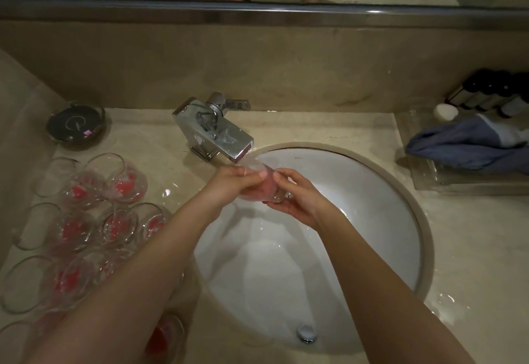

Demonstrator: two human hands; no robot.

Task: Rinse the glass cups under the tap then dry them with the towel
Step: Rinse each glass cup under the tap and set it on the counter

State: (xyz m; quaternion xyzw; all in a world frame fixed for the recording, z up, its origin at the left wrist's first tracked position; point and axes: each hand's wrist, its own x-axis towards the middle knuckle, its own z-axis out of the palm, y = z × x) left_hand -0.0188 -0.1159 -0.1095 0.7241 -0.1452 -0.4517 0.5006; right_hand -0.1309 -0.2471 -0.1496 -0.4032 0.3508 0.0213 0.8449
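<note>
A clear glass cup (264,182) with a pinkish tint is tilted with its mouth up under the chrome tap's spout (226,136), above the white sink (400,220). My left hand (232,185) grips its upper side and my right hand (297,195) holds its base. Several glass cups (114,220) with red bottoms stand crowded on the counter left of the sink. A blue-grey towel (469,146) lies in a clear tray at the right.
A dark round dish (76,124) sits at the back left of the counter. Dark bottles (492,94) and a white cap (445,112) stand behind the towel. The sink's drain (307,333) is near the front. A mirror runs along the back wall.
</note>
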